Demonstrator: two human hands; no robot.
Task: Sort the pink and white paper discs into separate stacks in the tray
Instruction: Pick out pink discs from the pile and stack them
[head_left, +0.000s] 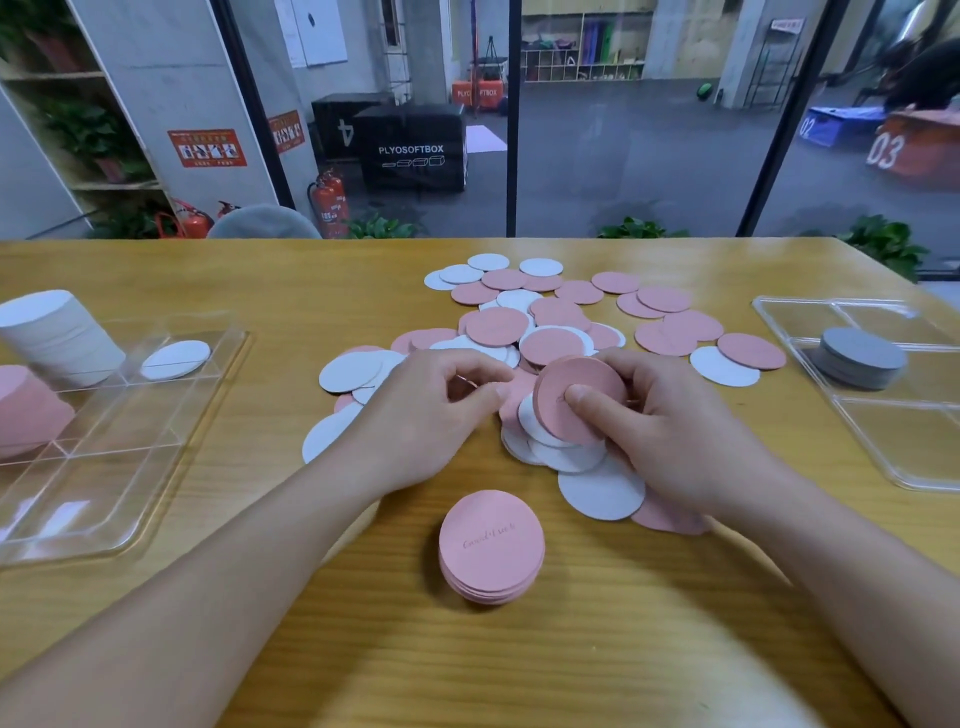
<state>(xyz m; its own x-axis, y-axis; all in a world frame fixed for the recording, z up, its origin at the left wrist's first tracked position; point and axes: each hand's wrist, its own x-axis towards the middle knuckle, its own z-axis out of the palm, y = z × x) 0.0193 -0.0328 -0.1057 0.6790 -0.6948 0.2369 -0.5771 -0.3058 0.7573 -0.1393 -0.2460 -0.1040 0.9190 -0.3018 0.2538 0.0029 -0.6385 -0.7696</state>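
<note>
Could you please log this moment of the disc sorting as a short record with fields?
right hand: grips a pink bundle of discs, thumb on its face
left hand: fingers curled over the loose pile, pinching at a pink disc
small pink stack: on the table, nearest the person
left tray: tall white stack, pink stack, one single white disc
right tray: grey stack
unsorted: pink and white discs mixed, overlapping
</note>
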